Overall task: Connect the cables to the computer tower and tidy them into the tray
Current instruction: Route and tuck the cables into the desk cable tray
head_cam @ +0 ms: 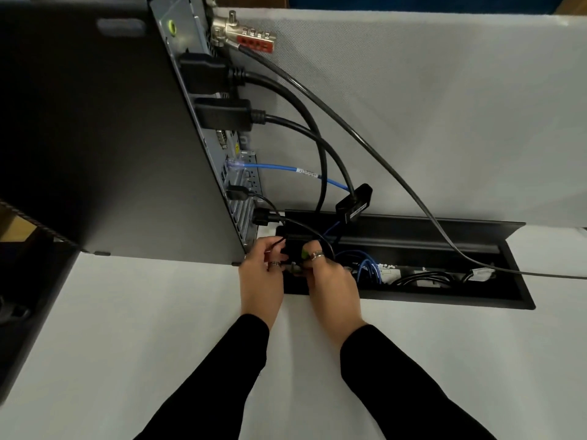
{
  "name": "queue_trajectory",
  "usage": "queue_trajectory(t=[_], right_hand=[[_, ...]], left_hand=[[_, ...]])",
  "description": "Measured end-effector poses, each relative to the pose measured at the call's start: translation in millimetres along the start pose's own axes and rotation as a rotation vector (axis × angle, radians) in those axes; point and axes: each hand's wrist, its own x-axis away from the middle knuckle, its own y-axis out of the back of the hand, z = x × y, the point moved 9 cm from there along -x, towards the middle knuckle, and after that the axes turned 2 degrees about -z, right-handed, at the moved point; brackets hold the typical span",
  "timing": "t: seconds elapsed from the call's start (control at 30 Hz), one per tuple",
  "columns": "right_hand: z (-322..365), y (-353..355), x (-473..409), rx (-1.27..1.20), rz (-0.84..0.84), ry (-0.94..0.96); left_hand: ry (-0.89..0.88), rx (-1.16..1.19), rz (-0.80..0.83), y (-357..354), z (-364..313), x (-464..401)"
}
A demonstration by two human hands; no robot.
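From the head view, a long black cable tray is sunk into the white desk, its hinged lid propped open toward a grey fabric partition. Inside the tray lie a bunch of looped blue cables, some coiled black leads and a white connector near its right end. The computer tower, matte black on its flat side with a bare metal rear panel, stands on the desk just left of the tray. Plugged into that panel are two thick black cables with chunky moulded plugs, a smooth blue network cable with a clear clip and a white label, a thin black USB lead, and a round-bodied black power plug. One thick cable ends in a small black adapter box hanging above the tray lid. A silver combination lock with red number wheels sits at the top of the panel, its grey cable sweeping down across the tray and off to the right. Both hands, in black sleeves and wearing rings, meet at the tray's left end: the left hand has its fingers pinching a thin black wire, and the right hand has its fingers curled around a small black block with a green part showing beside them.
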Motion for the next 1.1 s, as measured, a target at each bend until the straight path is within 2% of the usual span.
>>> queue_trajectory(t=[0.13,0.23,0.27,0.37,0.43,0.6,0.77,0.93,1.1], right_hand=[[2.0,-6.9,-6.3,0.008,0.019,-0.005],[-6.6,-7.4,-6.6,-0.026,0.092,-0.078],[-5.8,0.1,-5.2,-0.045,0.076,-0.062],[2.4,16.1,9.5,0.104,-0.097,0.180],[4.3,15.3,18.4,0.151,-0.090,0.270],[9.7,4.6,20.9,0.242,-0.041,0.294],[13.5,0.4,14.5,0.144,0.044,0.206],[13.5,-5.7,15.4,-0.023,0.252,0.231],[11.8,-1.0,10.8,-0.138,0.252,0.222]], left_hand=[[0.009,-0.141,0.059,-9.4,7.6,-8.2],[-0.009,-0.259,0.142,-20.5,8.6,-10.4],[-0.009,-0.272,0.157,-21.8,8.6,-10.5],[-0.046,-0.315,0.170,-20.4,4.4,-10.2],[-0.124,-0.372,0.177,-20.2,-1.2,-9.3],[-0.290,-0.586,0.213,-23.5,-3.7,-9.9],[-0.342,-0.688,0.234,-27.2,-12.0,-9.7],[-0.300,-0.654,0.225,-29.4,-11.4,-20.6],[-0.289,-0.615,0.212,-30.4,-6.5,-25.9]])
